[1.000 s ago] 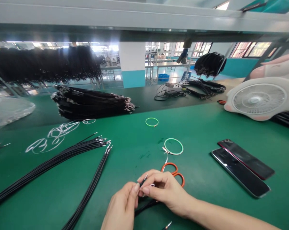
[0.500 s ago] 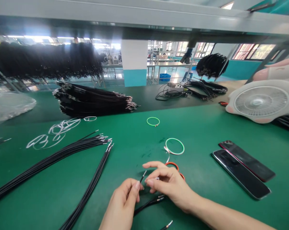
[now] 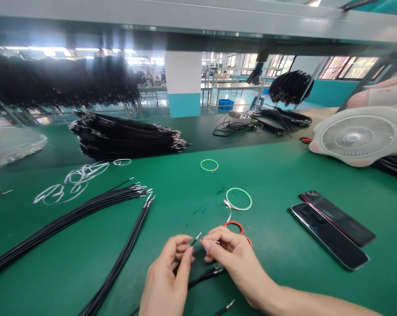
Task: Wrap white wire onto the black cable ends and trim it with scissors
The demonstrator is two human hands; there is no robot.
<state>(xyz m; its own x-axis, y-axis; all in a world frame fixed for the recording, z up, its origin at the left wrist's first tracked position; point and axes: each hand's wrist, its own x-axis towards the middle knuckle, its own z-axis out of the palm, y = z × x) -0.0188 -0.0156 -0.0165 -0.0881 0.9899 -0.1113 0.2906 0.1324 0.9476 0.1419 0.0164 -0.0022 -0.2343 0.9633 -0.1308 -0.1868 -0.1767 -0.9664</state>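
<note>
My left hand (image 3: 165, 274) is shut on a short black wire (image 3: 194, 241), whose bare metal tip points up and to the right. My right hand (image 3: 236, 259) pinches a thin white wire (image 3: 216, 242) close to that tip. Orange-handled scissors (image 3: 234, 226) lie just beyond my right hand, partly hidden by it. A loose black wire with metal-tipped ends (image 3: 205, 277) lies on the green mat (image 3: 277, 175) under my hands. A green-and-white wire loop (image 3: 238, 199) sits beyond the scissors.
Bundles of black wires (image 3: 70, 224) lie to my left, beside loose white wires (image 3: 68, 186). Beyond them is a large stack of black wires (image 3: 126, 140). Two phones (image 3: 328, 236) lie on my right, below a white fan (image 3: 359, 137). A small green wire ring (image 3: 209, 165) lies further ahead.
My hands have come closer together around the black wire's tip. My right hand now covers more of the scissors, and the loose black wire beneath has shifted slightly.
</note>
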